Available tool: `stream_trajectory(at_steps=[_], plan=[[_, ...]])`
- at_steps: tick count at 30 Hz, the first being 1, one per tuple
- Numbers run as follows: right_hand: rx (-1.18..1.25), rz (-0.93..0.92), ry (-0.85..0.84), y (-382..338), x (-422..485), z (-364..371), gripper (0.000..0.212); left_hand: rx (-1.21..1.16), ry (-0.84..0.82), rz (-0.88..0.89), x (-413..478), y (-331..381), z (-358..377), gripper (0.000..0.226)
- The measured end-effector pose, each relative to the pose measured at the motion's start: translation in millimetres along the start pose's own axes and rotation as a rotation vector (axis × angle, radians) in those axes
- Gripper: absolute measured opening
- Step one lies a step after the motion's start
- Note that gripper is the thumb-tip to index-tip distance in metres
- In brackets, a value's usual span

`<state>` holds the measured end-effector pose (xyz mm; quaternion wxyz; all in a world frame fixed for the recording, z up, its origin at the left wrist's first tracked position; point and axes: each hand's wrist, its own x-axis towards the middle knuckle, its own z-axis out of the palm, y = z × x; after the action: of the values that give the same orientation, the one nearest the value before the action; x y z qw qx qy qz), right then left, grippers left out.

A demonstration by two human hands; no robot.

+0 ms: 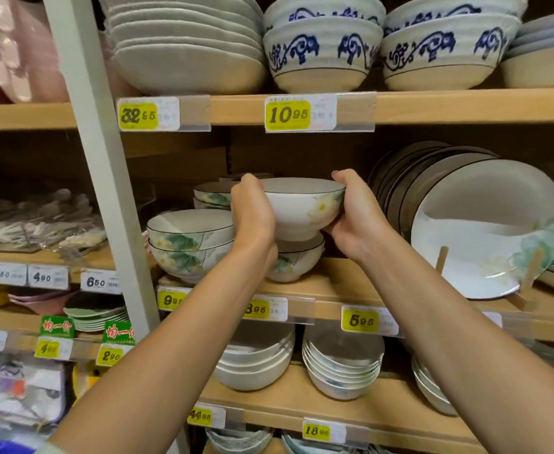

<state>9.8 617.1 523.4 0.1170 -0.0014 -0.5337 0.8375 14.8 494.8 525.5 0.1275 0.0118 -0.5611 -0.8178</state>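
As hands grip a bowl, tag reads 5.95.

Soft indoor light, blurred, warped edges

The white bowl in the middle is glazed ceramic, smooth and glossy. The plate to its right has the same shiny glaze and leans on a bare wooden stand. The shelf boards are pale matt wood. On the upper shelf, the blue-patterned bowls show ridged glaze over a dull, unglazed base. The price tags are paper behind clear, glossy plastic strips.
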Motion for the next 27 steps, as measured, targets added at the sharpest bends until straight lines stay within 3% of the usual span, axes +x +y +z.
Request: stream_trajectory(at_steps=[5, 10, 13, 16, 20, 24, 27], plan=[[0.004, 0.011, -0.092, -4.4, 9.5, -3.0, 0.01, -0.084, -0.055, -0.115, 16.1, 6.4, -0.6, 0.009], [0.091, 0.108, -0.115, -14.6, 14.7, -1.5, 0.036, -0.068, -0.116, -0.152, 20.1, 13.9, -1.2, 0.02], [0.105, 0.128, -0.101, -14.7, 15.4, -0.2, 0.032, -0.036, -0.152, -0.188, 25.9, 19.6, -2.4, 0.021], [0.12, 0.072, -0.02, -11.3, 14.6, 6.0, 0.015, -0.035, -0.188, -0.244, 32.1, 20.2, -5.6, 0.015], [0.057, -0.042, 0.192, -4.3, 13.0, 17.7, 0.016, -0.089, -0.219, -0.214, 37.2, 16.8, -11.2, 0.013], [0.006, -0.126, 0.29, -0.7, 15.8, 23.1, 0.015, 0.211, -0.317, -0.005, 41.5, 18.2, -19.3, 0.019], [-0.049, -0.146, 0.297, 6.0, 20.3, 24.5, 0.013, 0.455, -0.432, 0.042, 44.5, 27.4, -27.1, 0.065]])
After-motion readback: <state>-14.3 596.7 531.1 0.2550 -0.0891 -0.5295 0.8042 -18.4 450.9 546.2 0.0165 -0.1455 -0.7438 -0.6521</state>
